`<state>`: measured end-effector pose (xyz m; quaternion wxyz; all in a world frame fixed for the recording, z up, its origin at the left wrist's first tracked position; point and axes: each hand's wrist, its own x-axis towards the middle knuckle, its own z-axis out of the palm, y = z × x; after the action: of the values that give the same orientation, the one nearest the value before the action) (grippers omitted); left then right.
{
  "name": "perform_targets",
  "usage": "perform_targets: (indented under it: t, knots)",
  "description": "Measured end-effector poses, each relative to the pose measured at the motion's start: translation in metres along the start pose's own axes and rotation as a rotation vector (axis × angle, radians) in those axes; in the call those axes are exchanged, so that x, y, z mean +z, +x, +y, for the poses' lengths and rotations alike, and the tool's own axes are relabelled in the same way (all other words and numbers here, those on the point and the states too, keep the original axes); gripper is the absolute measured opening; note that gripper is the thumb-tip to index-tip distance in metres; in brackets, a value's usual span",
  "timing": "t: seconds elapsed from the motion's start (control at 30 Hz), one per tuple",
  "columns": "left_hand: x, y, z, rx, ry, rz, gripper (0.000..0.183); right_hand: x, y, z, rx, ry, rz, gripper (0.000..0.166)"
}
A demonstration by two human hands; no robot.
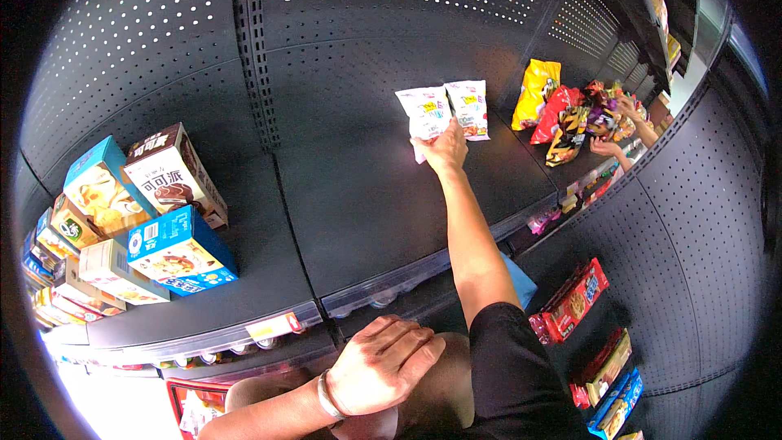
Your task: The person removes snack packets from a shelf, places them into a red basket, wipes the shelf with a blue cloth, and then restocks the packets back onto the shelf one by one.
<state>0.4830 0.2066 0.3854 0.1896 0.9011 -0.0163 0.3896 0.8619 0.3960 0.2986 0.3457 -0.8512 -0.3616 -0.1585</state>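
Note:
My right hand (pixel 445 145) reaches over the black metal shelf (pixel 360 195) and grips the lower part of a white snack bag (pixel 426 111), its thumb at the lower left. A second white snack bag (pixel 469 109) stands upright just right of it, close to my fingertips. Both bags bear colourful printing. Wearing a metal bracelet (pixel 328 396), my left hand (pixel 388 366) rests over my knee below the shelf's front edge. Its fingers lie close together and bent, with the palm side hidden and no object visible in it.
Boxed snacks (pixel 177 250) stand in rows at the left. Yellow (pixel 536 95) and red bags (pixel 557 113) lie at the right, near another person's hands (pixel 626 107). Packaged biscuits (pixel 575 300) sit lower right. A price rail (pixel 391 281) edges the shelf; a red-rimmed container (pixel 174 400) is lower left.

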Motion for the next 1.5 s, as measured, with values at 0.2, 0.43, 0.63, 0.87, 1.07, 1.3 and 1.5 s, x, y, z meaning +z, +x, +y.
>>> perform_targets:
  t: [0.2,0.43,0.63,0.87,1.07,1.3,1.5]
  knots:
    - [-0.001,0.005,-0.002,-0.041,0.036,0.022,0.025,-0.006,-0.016,-0.012,0.107,0.098,-0.146,0.112]
    - [0.013,0.015,-0.020,-0.268,-0.148,0.110,0.024,-0.022,-0.061,-0.015,0.055,0.278,-0.122,0.108]
    - [0.048,-0.006,-0.091,-0.658,-0.154,0.598,0.059,-0.090,-0.141,-0.068,-0.049,0.940,-0.187,0.086]
    - [0.034,-0.001,-0.099,-0.523,-0.830,0.862,0.054,-0.173,-0.241,-0.109,-0.494,0.523,-0.152,0.086]
    - [0.024,-0.007,-0.097,-0.591,-0.740,0.809,0.046,-0.168,-0.228,-0.084,-0.226,0.923,-0.248,0.063]
    - [0.021,-0.017,-0.057,-0.598,-0.658,0.573,0.039,-0.150,-0.238,-0.079,0.088,1.501,-0.609,0.056]
    - [0.034,-0.009,-0.051,-0.644,-0.438,0.509,0.040,-0.170,-0.239,-0.073,-0.016,1.205,-0.340,0.046]
